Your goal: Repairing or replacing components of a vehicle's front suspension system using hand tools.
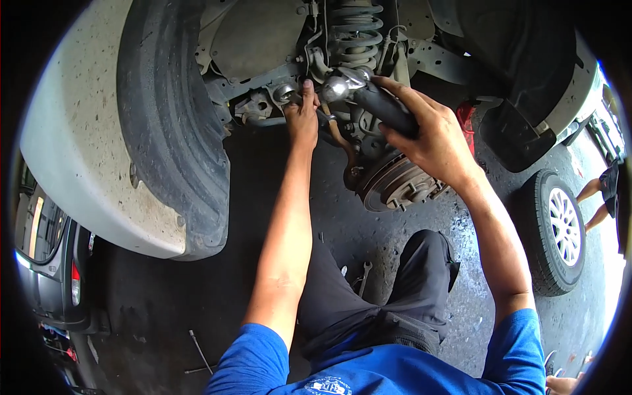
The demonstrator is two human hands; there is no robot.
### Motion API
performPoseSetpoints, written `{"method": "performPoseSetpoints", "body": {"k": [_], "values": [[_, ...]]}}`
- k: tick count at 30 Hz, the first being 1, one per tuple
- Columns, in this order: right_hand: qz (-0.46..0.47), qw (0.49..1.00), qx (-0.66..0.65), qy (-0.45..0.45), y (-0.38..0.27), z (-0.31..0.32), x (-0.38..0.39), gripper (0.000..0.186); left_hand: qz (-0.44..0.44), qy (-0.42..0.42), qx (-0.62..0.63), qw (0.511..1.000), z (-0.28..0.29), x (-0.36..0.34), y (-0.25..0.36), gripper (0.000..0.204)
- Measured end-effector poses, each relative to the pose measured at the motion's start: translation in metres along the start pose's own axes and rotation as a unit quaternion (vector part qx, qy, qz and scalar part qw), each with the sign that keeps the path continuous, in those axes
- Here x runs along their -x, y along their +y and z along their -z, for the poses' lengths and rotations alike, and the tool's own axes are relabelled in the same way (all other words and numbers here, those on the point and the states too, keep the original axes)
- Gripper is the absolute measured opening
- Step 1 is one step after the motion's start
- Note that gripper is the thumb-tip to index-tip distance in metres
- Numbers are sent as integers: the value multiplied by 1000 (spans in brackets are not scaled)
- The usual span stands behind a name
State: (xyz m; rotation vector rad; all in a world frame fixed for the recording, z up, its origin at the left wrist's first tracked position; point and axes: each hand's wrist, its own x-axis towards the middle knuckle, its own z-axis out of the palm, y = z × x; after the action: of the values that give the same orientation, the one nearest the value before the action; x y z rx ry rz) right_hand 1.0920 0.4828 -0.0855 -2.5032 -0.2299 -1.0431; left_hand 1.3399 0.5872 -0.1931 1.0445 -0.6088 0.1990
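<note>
Just below the coil spring (355,29) in the view, a thick black tool with a rounded silver head (387,110) sits in the right hand (438,135), its thumb and fingers grasping the black shaft. The left hand (303,118) is at the suspension arm (266,121), thumb raised; whether its curled fingers hold anything, I cannot tell. The brake disc (385,187) hangs below. A pale printed emblem (327,387) marks the blue shirt (408,368). On the dark, worn floor (263,289) lies 1 wrench (364,276) between the knees; 1 wheel (559,230) stands to the right, near another person's legs (594,203), and 1 dark vehicle (56,283) fills the far left.
</note>
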Motion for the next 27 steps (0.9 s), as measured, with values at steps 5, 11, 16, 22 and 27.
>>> {"method": "performPoseSetpoints", "body": {"k": [5, 11, 16, 22, 27], "values": [[22, 1000, 10, -13, 0, -5, -16, 69, 25, 14, 35, 999, 17, -10, -1, 49], [15, 1000, 26, -4, 9, -18, -21, 69, 2, -11, -9, 1000, 7, -10, -7, 40], [78, 984, 154, -44, -10, -25, -55, 65, -5, -49, -51, 997, 11, -6, 4, 28], [81, 980, 182, -18, -4, -43, -94, 47, -4, -80, -91, 993, 13, -10, 19, 25], [-84, 991, 76, 73, 74, -36, -35, 42, -47, 12, 148, 988, -7, -6, 53, 68]]}}
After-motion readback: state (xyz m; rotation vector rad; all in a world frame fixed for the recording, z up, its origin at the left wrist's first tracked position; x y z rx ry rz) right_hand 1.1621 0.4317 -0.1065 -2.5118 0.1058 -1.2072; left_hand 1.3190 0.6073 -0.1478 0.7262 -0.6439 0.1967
